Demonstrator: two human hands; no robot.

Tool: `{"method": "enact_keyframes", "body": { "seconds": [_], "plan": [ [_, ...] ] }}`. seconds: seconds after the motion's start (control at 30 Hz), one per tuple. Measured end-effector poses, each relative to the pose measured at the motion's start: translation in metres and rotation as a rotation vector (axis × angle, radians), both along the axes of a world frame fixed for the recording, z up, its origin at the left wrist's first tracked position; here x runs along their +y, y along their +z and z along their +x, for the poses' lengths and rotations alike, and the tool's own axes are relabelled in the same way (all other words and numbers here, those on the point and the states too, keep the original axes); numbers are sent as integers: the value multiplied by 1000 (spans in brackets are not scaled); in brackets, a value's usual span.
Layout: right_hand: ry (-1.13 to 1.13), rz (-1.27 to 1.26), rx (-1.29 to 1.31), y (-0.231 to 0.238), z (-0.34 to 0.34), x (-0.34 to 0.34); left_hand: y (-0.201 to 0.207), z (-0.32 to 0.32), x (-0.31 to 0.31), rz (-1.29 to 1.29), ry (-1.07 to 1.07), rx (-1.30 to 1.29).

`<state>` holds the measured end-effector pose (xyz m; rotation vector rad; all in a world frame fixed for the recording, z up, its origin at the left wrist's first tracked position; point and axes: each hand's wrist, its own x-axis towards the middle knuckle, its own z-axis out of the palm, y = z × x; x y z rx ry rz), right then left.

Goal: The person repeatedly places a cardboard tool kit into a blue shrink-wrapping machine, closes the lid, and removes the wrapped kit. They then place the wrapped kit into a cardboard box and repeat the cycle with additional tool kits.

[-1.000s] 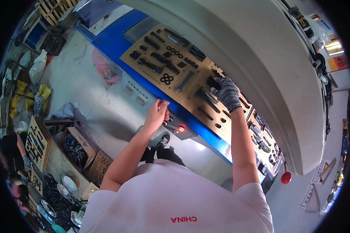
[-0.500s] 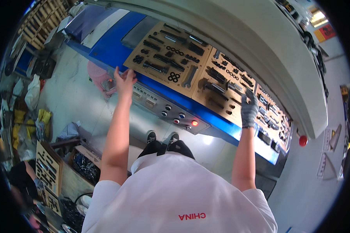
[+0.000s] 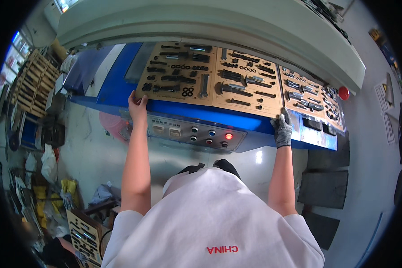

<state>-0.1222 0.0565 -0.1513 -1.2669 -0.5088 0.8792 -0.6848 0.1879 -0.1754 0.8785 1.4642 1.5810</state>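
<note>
So the bare left hand (image 3: 137, 106) was at the front corner of the left board (image 3: 196, 101), thumb and forefinger spread a bit, but I honestly can't tell if they were pinching it. The gloved right hand (image 3: 282, 128) was at the near right corner of the middle board (image 3: 274, 105), fingers up against the edge; can't say whether they'd clamped on either. A second earlier the left was floating loose off the table's front edge and the right was over the parts on the middle board. Half a second earlier the left had got to the corner, and the right had slid toward the far end of the middle board.

Between the two hands were the black rings (image 3: 187, 91) and a wrench (image 3: 204, 85), both on the left board. The right board (image 3: 295, 110) sat just past the right hand. Below and between the hands, the blue table (image 3: 183, 106) had a control panel (image 3: 239, 140) with a red light (image 3: 228, 136) on, same as before.

Beyond both hands hung the big beige cover (image 3: 210, 22), and a red knob (image 3: 344, 93) was off to the right hand's right.
</note>
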Motion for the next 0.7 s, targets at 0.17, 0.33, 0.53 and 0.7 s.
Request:
{"method": "enact_keyframes", "body": {
  "seconds": [0.17,0.33,0.53,0.7],
  "plan": [
    [-42,-70,-46,0,-1,5,-6,3,7,19,-7,40],
    [-60,-143,-84,8,-12,6,-11,3,12,14,32,96],
    [38,-174,-149,20,-23,-3,-9,5,10,-4,6,104],
    [25,-291,-389,17,-28,-7,-3,5,0,-20,-40,217]
  ]
}}
